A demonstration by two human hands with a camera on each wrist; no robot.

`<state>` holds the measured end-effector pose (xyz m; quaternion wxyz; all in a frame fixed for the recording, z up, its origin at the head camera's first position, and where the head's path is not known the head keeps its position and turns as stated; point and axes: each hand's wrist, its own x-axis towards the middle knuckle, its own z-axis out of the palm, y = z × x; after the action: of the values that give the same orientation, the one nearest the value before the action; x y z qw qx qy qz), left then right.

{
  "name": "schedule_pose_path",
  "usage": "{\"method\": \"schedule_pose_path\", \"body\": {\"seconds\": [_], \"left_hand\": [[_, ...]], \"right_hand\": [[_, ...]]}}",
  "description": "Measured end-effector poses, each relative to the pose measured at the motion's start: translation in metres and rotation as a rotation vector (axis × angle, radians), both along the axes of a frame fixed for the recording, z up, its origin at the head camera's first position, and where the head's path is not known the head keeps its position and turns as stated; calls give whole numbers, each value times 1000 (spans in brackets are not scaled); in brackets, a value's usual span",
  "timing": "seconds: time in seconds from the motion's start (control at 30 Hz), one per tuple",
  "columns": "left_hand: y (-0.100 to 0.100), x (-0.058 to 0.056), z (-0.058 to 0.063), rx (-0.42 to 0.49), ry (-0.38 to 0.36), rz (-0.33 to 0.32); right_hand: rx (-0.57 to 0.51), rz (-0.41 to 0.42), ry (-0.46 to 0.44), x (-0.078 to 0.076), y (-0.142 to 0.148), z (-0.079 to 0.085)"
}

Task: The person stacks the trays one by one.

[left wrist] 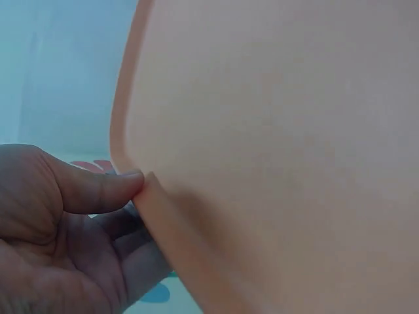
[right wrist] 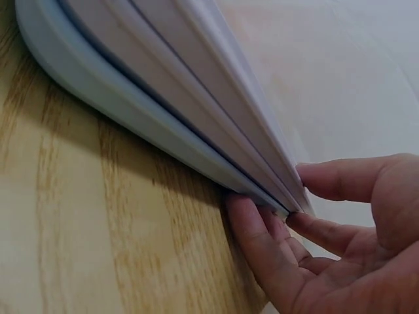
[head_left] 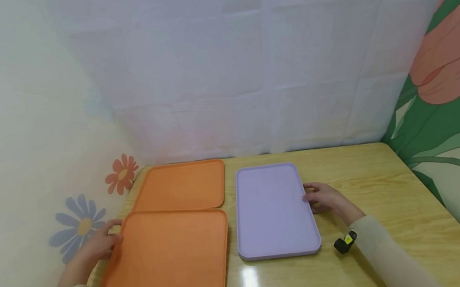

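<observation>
My left hand is at the left edge of the near orange tray. In the left wrist view the thumb lies against the tray's rim, with the other fingers behind and below it, partly hidden. On the right, my right hand holds the right edge of a stack of rectangular trays with a lilac tray on top. The right wrist view shows several layered edges, the lowest tray looking blue-grey. There the thumb touches the top rim and fingertips reach the lower edges.
A second orange tray lies behind the near one, their edges meeting. All the trays are on a wooden table. White cloth hangs at the back, and flower-printed walls stand to the left and right.
</observation>
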<state>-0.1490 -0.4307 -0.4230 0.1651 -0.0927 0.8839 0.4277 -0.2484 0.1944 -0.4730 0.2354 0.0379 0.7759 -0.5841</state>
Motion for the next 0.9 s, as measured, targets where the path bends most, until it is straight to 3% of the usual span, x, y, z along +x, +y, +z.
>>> {"method": "schedule_pose_path", "body": {"seconds": [0.23, 0.37, 0.53, 0.63, 0.77, 0.9], "left_hand": [[6, -5, 11, 71, 15, -1], [15, -6, 14, 132, 40, 7], [38, -3, 12, 270, 99, -12], [57, -5, 10, 360, 125, -7], [82, -10, 8, 454, 144, 51], [108, -15, 5, 535, 163, 99]], "right_hand": [[-54, -12, 45, 3, 3, 5], [-60, -29, 118, 9, 4, 9], [-23, -58, 259, 21, 2, 17], [-62, -38, 322, 29, -3, 22], [-165, -9, 320, 41, -12, 27], [-286, -49, 267, 51, -22, 29]]}}
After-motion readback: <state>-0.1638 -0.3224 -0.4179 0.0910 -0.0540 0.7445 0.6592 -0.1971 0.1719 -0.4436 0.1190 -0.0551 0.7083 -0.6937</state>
